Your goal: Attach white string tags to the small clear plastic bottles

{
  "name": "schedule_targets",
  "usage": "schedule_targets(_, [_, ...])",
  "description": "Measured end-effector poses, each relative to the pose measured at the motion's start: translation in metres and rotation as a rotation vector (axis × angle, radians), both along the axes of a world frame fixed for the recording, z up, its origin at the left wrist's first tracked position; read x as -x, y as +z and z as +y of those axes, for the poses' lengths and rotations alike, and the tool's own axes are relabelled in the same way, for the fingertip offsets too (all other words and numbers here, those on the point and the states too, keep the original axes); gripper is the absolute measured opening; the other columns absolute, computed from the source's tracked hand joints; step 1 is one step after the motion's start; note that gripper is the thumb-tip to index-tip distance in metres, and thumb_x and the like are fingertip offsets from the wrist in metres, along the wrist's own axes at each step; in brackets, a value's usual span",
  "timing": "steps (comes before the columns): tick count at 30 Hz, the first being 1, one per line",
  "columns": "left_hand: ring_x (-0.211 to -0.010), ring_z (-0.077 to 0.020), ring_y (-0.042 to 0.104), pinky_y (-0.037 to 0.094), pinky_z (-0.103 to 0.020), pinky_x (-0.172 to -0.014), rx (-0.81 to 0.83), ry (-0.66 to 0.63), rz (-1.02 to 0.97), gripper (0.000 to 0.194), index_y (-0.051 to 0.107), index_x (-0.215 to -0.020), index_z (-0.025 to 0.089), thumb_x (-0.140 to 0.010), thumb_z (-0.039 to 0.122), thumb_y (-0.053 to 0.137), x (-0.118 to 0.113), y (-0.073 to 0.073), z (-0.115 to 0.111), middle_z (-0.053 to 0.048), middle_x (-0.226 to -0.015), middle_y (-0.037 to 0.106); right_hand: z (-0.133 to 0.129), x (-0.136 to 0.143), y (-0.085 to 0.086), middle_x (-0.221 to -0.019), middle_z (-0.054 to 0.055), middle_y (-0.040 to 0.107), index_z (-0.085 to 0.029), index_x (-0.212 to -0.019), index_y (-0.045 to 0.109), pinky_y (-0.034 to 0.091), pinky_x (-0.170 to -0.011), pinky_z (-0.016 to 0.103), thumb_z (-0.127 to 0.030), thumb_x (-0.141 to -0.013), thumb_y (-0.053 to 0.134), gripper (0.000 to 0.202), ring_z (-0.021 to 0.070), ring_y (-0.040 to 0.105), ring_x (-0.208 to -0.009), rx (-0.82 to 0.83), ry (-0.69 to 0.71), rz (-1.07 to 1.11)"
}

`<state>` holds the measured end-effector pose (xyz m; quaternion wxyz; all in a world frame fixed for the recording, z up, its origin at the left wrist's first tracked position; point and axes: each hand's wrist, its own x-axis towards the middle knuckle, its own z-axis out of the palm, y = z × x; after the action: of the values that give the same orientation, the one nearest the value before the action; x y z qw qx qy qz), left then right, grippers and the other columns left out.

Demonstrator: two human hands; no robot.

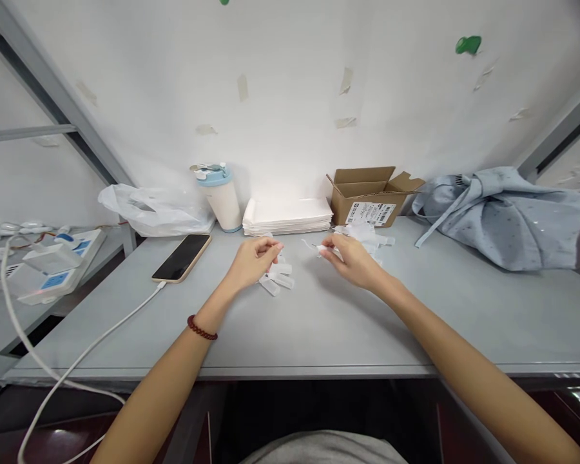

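My left hand (254, 261) is closed in a pinch just above several small translucent white pieces (281, 280) on the grey table (299, 335). Whatever may be between its fingertips is too small to make out. To the right, my right hand (350, 259) pinches a small white piece (321, 250), from which a thin strand points left. Behind that hand lies a pile of clear and white pieces (367, 235), partly hidden by the fingers. The two hands are apart.
Along the back stand a plastic bag (157, 209), a cup with a blue lid (221, 198), a stack of white sheets (287, 214), an open cardboard box (367, 196) and a blue cloth bag (507, 216). A phone (182, 258) with a white cable (111, 330) lies left.
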<state>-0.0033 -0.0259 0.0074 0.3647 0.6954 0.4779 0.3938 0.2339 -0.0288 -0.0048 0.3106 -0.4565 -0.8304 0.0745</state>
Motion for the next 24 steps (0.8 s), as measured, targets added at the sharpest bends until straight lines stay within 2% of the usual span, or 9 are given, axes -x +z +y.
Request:
schedule_targets(5, [-0.046, -0.0081, 0.047, 0.039, -0.021, -0.048, 0.019, -0.101, 0.011, 0.04, 0.06, -0.11, 0.012, -0.082, 0.04, 0.054, -0.005, -0.003, -0.003, 0.001, -0.065, 0.058, -0.01, 0.011, 0.001, -0.084, 0.008, 0.065, -0.017, -0.088, 0.055, 0.043, -0.065, 0.03, -0.029, -0.091, 0.045, 0.016, 0.0185, 0.058, -0.074, 0.048, 0.112, 0.084])
schedule_targets(7, [-0.047, -0.0082, 0.047, 0.039, -0.022, -0.049, 0.021, -0.104, 0.018, 0.042, 0.059, -0.113, 0.012, -0.083, 0.04, 0.054, -0.005, -0.004, -0.003, 0.0, -0.067, 0.059, -0.012, 0.013, 0.001, -0.084, 0.007, 0.066, -0.018, -0.088, 0.055, 0.043, -0.064, 0.029, -0.03, -0.092, 0.046, 0.016, 0.0176, 0.058, -0.074, 0.072, 0.138, 0.114])
schedule_targets(10, [-0.046, -0.0072, 0.045, 0.038, -0.021, -0.048, 0.038, -0.088, 0.052, 0.034, 0.064, -0.094, 0.012, -0.083, 0.043, 0.053, -0.005, -0.004, -0.003, 0.0, -0.068, 0.06, -0.014, 0.014, 0.002, -0.082, 0.006, 0.065, -0.018, -0.088, 0.056, 0.043, -0.063, 0.028, -0.031, -0.092, 0.046, 0.017, 0.0166, 0.058, -0.073, 0.07, 0.157, 0.143])
schedule_targets(13, [-0.043, -0.0058, 0.041, 0.035, -0.02, -0.045, 0.066, -0.075, 0.089, 0.035, 0.061, -0.073, 0.013, -0.083, 0.045, 0.052, -0.006, -0.003, -0.004, 0.001, -0.062, 0.058, -0.016, 0.015, 0.003, -0.082, 0.005, 0.064, -0.018, -0.088, 0.056, 0.043, -0.063, 0.028, -0.03, -0.092, 0.047, 0.016, 0.016, 0.057, -0.073, 0.049, 0.174, 0.157])
schedule_targets(16, [-0.041, -0.0056, 0.038, 0.034, -0.02, -0.043, 0.1, -0.08, 0.074, 0.033, 0.061, -0.071, 0.014, -0.083, 0.044, 0.052, -0.009, -0.002, -0.005, 0.002, -0.058, 0.056, -0.017, 0.016, 0.003, -0.083, 0.005, 0.065, -0.018, -0.089, 0.057, 0.043, -0.064, 0.028, -0.029, -0.091, 0.048, 0.014, 0.0162, 0.057, -0.074, 0.033, 0.188, 0.159])
schedule_targets(24, [-0.046, -0.0056, 0.043, 0.037, -0.02, -0.047, 0.123, -0.195, -0.043, 0.025, 0.065, -0.076, 0.013, -0.08, 0.036, 0.057, -0.012, 0.004, -0.01, 0.001, -0.064, 0.057, -0.017, 0.017, 0.001, -0.085, 0.005, 0.065, -0.018, -0.091, 0.057, 0.043, -0.065, 0.028, -0.028, -0.091, 0.05, 0.012, 0.016, 0.058, -0.075, 0.04, 0.164, 0.158])
